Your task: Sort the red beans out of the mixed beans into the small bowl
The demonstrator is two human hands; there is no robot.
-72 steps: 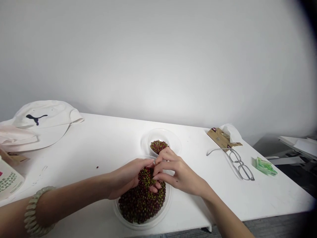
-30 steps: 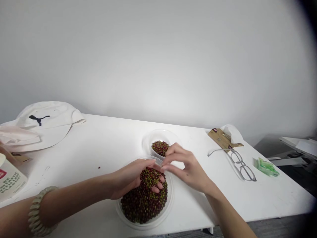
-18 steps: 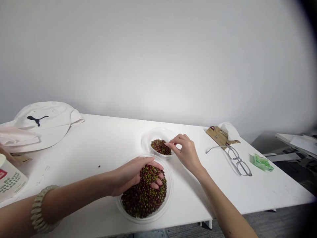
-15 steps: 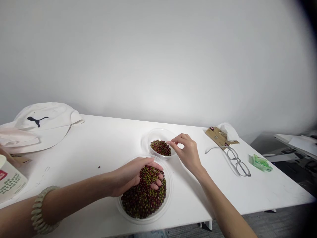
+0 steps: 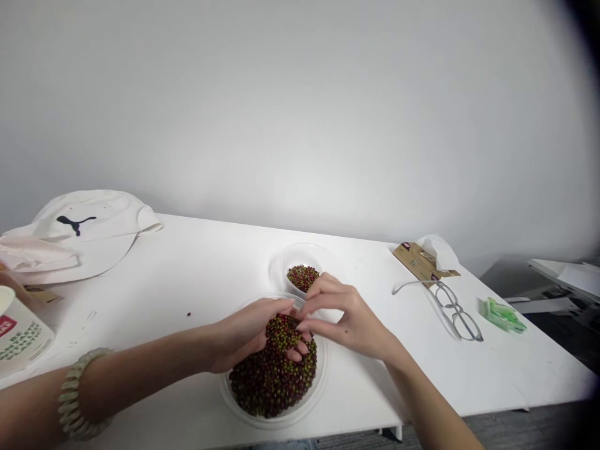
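You have two hands in view, your left hand and your right hand, and one beaded bracelet on the left wrist. Two clear bowls stand on the one white worktop: one large bowl and one small bowl. The red and green beans in them are too many to count. One stray bean lies alone. You also have one white cap, one pair of glasses, one brown packet, one green packet and one printed cup.
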